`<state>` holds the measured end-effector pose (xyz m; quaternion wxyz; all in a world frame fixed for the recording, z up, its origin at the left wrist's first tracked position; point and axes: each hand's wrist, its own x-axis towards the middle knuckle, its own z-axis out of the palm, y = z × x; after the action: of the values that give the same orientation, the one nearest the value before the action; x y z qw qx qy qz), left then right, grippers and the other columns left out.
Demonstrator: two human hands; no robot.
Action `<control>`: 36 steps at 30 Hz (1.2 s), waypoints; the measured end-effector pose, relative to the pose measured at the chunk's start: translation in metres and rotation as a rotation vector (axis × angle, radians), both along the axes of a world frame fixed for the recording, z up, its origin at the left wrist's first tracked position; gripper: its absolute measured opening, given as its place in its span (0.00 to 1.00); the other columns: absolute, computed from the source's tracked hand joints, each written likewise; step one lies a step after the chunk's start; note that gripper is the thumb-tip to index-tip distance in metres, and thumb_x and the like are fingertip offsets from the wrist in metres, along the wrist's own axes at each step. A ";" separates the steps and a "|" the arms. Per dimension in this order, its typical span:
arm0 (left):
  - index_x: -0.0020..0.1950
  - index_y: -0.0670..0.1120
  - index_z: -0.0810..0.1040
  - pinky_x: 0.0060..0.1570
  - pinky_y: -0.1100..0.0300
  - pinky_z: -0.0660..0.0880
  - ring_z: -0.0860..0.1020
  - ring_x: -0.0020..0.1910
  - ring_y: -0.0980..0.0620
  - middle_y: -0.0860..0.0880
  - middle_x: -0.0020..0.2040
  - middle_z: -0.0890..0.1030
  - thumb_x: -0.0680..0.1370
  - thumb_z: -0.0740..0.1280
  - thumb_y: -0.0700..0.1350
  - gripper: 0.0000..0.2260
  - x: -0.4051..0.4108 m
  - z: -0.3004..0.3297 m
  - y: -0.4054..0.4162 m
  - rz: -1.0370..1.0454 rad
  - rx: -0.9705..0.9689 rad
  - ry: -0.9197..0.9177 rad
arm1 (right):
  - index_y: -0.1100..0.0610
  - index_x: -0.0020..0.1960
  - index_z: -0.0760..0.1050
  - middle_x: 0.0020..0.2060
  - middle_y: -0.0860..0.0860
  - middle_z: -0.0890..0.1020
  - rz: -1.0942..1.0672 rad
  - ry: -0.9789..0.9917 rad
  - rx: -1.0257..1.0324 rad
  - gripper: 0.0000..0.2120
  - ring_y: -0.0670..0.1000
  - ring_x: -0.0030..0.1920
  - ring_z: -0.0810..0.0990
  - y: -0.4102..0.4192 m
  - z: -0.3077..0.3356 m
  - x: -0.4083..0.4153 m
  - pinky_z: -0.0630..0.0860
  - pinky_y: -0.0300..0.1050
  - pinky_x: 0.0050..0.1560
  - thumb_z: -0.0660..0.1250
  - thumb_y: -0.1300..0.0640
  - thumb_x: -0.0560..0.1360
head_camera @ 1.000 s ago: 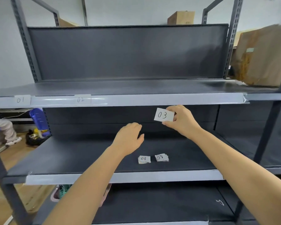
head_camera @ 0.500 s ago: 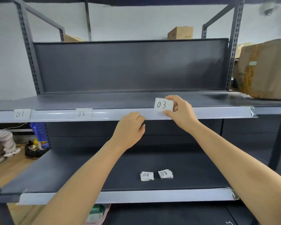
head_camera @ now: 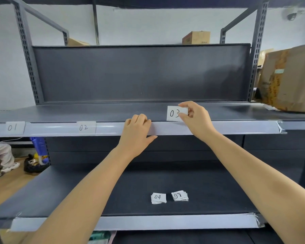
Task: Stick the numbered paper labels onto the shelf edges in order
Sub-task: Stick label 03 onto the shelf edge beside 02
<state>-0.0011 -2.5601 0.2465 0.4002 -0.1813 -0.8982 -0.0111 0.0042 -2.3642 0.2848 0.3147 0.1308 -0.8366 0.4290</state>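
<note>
My right hand (head_camera: 195, 118) pinches the white paper label 03 (head_camera: 173, 113) just above the upper shelf's pale edge strip (head_camera: 227, 128). My left hand (head_camera: 136, 131) rests on that strip, fingers curled over its top and thumb underneath, left of the label. Labels 01 (head_camera: 14, 128) and 02 (head_camera: 85, 127) sit on the strip further left. On the lower shelf (head_camera: 60, 191) lie two small stacks of labels, one topped by 04 (head_camera: 158, 198), the other by a label (head_camera: 180, 196) whose number reads upside down.
The lower shelf's edge strip (head_camera: 148, 224) carries no labels. A large cardboard box (head_camera: 289, 78) stands on the upper shelf at the right, and small boxes (head_camera: 196, 37) sit behind the back panel. At the left, a person's leg (head_camera: 2, 155) and a bag (head_camera: 35, 162) are on the floor.
My right hand lifted label 03 from below the upper shelf to just above its edge strip. My left hand rose and took hold of the strip. The camera tilted upward.
</note>
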 end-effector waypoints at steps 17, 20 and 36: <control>0.45 0.40 0.79 0.43 0.52 0.75 0.77 0.42 0.42 0.44 0.42 0.78 0.62 0.79 0.49 0.19 -0.004 -0.004 -0.002 -0.048 0.055 0.152 | 0.54 0.51 0.75 0.45 0.48 0.79 0.008 0.018 -0.078 0.04 0.48 0.44 0.75 -0.009 0.002 -0.003 0.70 0.30 0.32 0.65 0.59 0.77; 0.45 0.40 0.79 0.43 0.52 0.75 0.77 0.41 0.42 0.44 0.42 0.78 0.61 0.80 0.49 0.20 -0.005 -0.003 -0.002 -0.050 0.058 0.156 | 0.54 0.47 0.75 0.44 0.50 0.80 0.040 0.017 -0.143 0.02 0.47 0.43 0.76 -0.010 0.009 -0.003 0.69 0.25 0.27 0.66 0.60 0.76; 0.42 0.41 0.79 0.38 0.55 0.75 0.77 0.37 0.44 0.45 0.39 0.78 0.57 0.81 0.52 0.22 -0.014 -0.005 -0.006 -0.081 0.042 0.253 | 0.55 0.47 0.75 0.43 0.49 0.81 0.144 -0.057 -0.082 0.03 0.47 0.45 0.78 -0.028 0.017 -0.016 0.74 0.38 0.43 0.69 0.59 0.74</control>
<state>-0.0151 -2.5663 0.2417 0.5134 -0.2086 -0.8321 -0.0231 -0.0117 -2.3917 0.3022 0.2643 0.1656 -0.8152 0.4881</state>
